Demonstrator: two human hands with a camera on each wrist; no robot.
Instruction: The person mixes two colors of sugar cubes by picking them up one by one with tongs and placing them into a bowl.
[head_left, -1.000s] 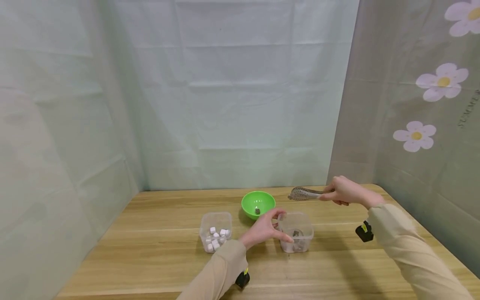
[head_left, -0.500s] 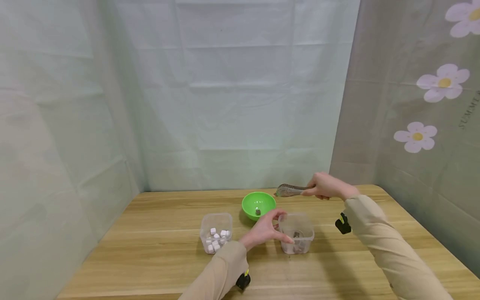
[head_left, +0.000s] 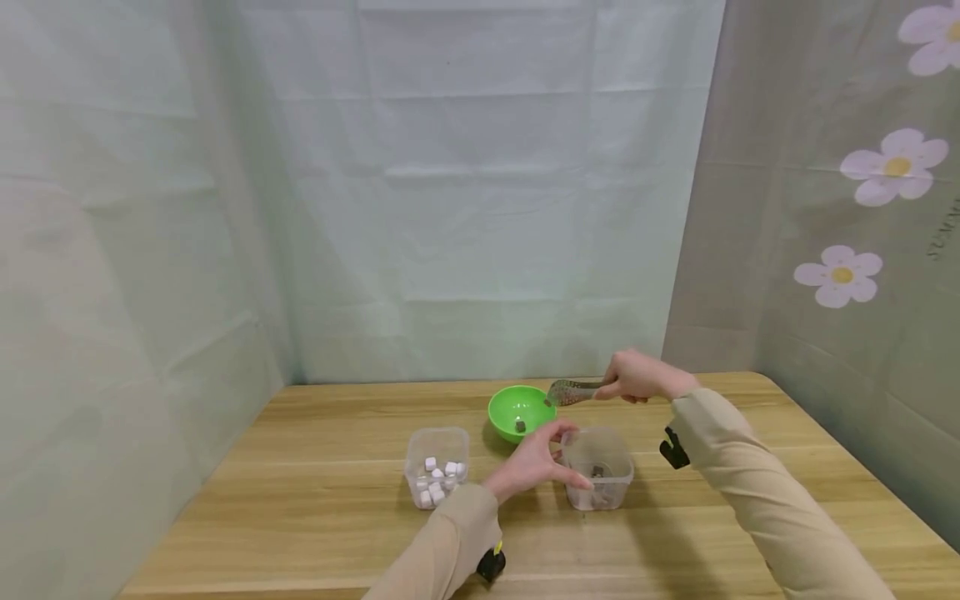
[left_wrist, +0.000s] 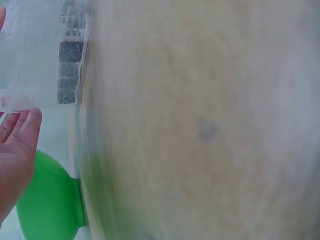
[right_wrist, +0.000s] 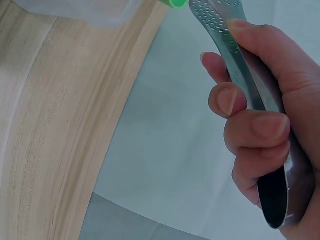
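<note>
My left hand [head_left: 531, 462] grips a clear plastic container [head_left: 617, 493], thumb on the near side and fingers at the left. Dark grey cubes [left_wrist: 71, 51] line its bottom in the left wrist view. My right hand [head_left: 636, 378] squeezes a pair of perforated metal tongs [head_left: 576, 392], fingers curled round both arms. The tongs' tips reach the right rim of a green bowl [head_left: 501, 410], with a small dark cube [head_left: 548, 403] at them. Another dark cube [head_left: 520, 426] lies inside the bowl.
A second clear container [head_left: 412, 468] with several white cubes [head_left: 437, 492] stands to the left. Everything sits on a wooden table [head_left: 300, 475], with hanging cloth [head_left: 480, 208] behind and at both sides.
My right hand has carried the tongs leftward, then slightly down, from right of the bowl to its right rim. The left hand keeps its hold on the container.
</note>
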